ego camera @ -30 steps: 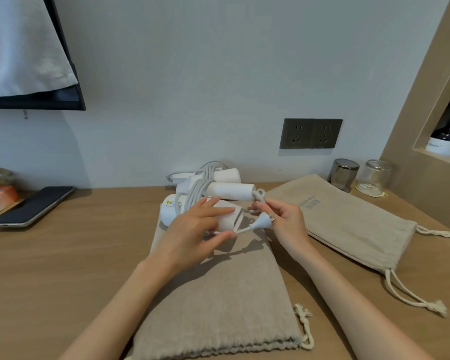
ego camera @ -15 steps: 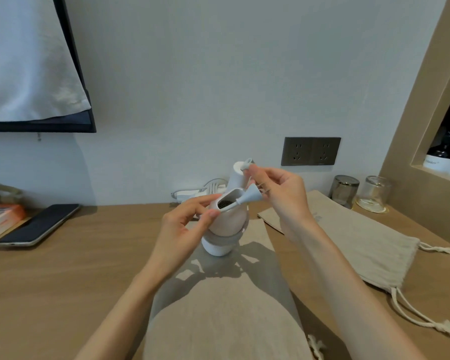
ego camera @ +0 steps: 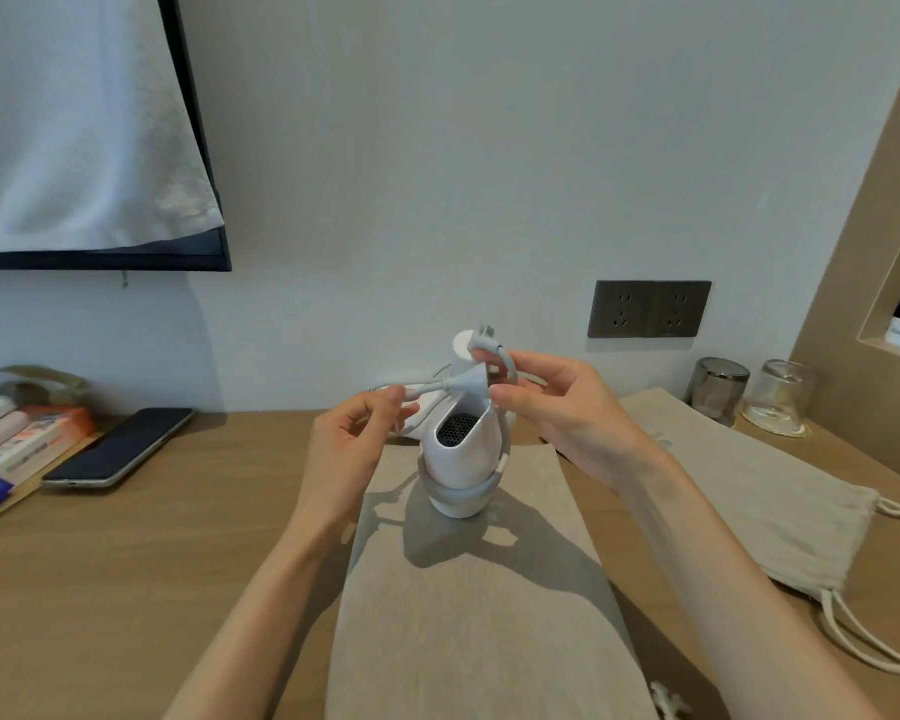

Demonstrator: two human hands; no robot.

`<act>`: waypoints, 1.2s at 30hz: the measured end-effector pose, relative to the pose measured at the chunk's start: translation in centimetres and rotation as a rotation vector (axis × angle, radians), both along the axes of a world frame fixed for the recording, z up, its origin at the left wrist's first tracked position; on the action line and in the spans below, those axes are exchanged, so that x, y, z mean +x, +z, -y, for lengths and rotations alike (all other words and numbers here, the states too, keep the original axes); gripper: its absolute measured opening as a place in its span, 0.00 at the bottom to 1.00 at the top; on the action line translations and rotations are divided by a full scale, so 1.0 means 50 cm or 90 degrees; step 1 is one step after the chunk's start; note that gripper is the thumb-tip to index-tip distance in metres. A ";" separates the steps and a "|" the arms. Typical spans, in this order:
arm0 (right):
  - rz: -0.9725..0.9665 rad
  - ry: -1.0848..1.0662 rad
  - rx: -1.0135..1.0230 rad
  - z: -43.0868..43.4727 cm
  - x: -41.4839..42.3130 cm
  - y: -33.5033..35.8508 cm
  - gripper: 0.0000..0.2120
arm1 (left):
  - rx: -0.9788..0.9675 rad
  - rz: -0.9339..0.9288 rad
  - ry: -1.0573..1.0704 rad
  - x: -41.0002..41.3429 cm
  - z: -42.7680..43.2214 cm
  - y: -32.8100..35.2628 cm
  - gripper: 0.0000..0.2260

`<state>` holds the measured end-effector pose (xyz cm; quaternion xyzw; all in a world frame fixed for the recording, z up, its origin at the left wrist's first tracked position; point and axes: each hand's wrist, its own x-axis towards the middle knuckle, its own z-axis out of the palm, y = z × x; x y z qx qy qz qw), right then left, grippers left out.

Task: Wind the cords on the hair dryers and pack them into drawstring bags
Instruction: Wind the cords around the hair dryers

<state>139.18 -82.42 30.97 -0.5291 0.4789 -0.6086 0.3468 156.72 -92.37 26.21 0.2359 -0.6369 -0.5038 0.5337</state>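
The left hand pinches the grey cord between thumb and fingertips, just left of the plug. The other fingers are curled loosely under. The right hand is closed on the plug's wide end and on a small loop of cord beside it, right above the hair dryer. The short stretch of cord between the two hands is drawn nearly straight across the top of the dryer.

The hair dryer stands nozzle-up, its mesh mouth facing the camera and its folded handle rising behind. More cord runs down its right side. Neither hand grips the body. Directly beneath it lies the near drawstring bag, flat, with its opening toward the viewer. I cannot tell whether the dryer's base rests on the cloth or hangs a little above it.

The risks start at that grip. With only the cord end held, a pull to tighten the last turn could tip the dryer sideways off the bag. If either pinch slackens, the springy cord would likely unwind and the end would have to be tucked in again. A loosely secured plug could also catch on the bag's mouth when packing.

Right of the dryer lies a second bag, and beyond it stand two glasses, which a toppling dryer or a swinging elbow might reach. Left of the dryer lies a phone.
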 end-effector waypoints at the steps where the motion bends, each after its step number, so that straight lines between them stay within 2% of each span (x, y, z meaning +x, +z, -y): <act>1: 0.014 -0.017 -0.004 0.002 0.000 -0.003 0.18 | -0.003 0.002 0.005 0.001 0.000 0.001 0.13; 6: 0.100 -0.047 -0.022 0.002 0.004 -0.012 0.15 | -0.052 0.017 0.016 0.003 -0.007 0.004 0.11; 11: 0.113 -0.033 -0.002 -0.011 0.011 -0.002 0.15 | -0.097 0.044 -0.016 -0.001 -0.012 0.006 0.18; 14: 0.039 -0.033 0.002 -0.020 0.017 0.008 0.15 | -0.133 0.050 -0.019 -0.007 -0.024 0.006 0.19; 18: -0.049 -0.060 -0.010 -0.035 0.024 0.022 0.14 | -0.164 0.047 -0.025 -0.009 -0.036 0.011 0.11; 26: -0.289 -0.114 -0.036 -0.046 0.040 0.015 0.12 | -0.171 0.011 -0.004 0.000 -0.045 0.023 0.07; 28: -0.273 -0.105 -0.040 -0.048 0.040 0.014 0.13 | -0.170 0.012 0.010 -0.003 -0.047 0.021 0.05; 32: -0.148 -0.070 -0.042 -0.056 0.035 0.010 0.16 | -0.203 0.019 0.040 -0.011 -0.060 0.019 0.06; 36: -0.104 -0.045 -0.015 -0.062 0.022 0.012 0.16 | -0.224 0.019 0.013 -0.011 -0.069 0.024 0.05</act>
